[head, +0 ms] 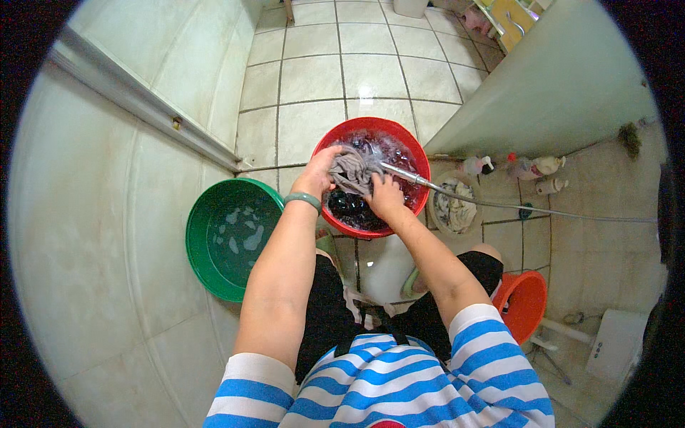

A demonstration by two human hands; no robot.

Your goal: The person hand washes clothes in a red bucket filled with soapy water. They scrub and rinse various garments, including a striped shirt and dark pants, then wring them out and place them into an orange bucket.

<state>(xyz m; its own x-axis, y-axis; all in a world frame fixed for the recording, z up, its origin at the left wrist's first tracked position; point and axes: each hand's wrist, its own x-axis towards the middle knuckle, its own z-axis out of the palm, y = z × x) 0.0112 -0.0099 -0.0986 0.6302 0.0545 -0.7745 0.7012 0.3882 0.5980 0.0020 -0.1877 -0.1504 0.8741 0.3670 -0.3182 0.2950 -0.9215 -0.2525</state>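
A bunched grey wet cloth [350, 170] is gripped between my two hands over a red plastic basin [359, 231]. My left hand [319, 170] holds its left side, with a green bangle [303, 199] on the wrist. On the lower right of the cloth are the fingers of my right hand [386, 197]. A metal shower wand [405, 174] reaches over the basin's right rim, its tip beside the cloth. Bubbly, dark-looking water [350, 206] fills the basin; whether more cloth lies under it, I cannot tell.
A green tub [195, 241] with sudsy water stands left. To the right are a pale basin [434, 211] of light cloth, several bottles [546, 166] and an orange bucket [527, 305]. The wand's hose [535, 207] crosses rightward. A partition [540, 96] rises at upper right.
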